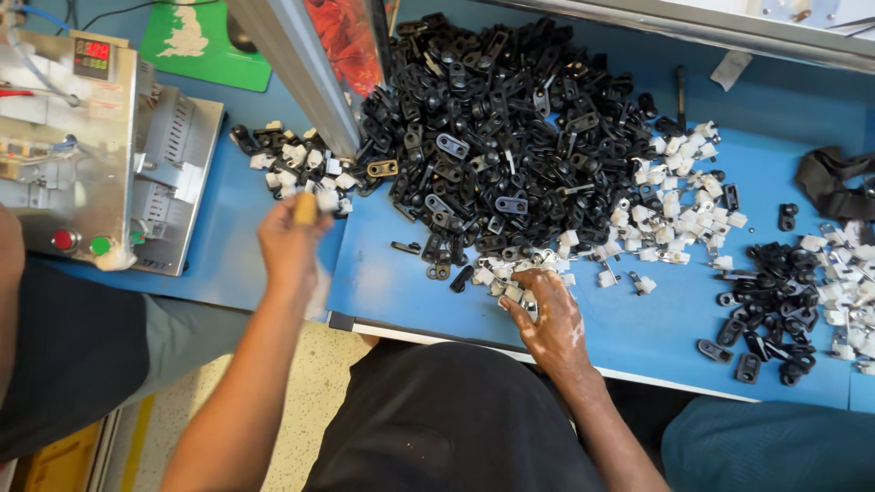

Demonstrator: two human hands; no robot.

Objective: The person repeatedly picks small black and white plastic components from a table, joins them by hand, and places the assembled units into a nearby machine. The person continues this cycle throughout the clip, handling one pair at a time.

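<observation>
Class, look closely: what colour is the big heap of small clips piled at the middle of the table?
Black, seen in the head view: the heap of clips on the blue table.
</observation>
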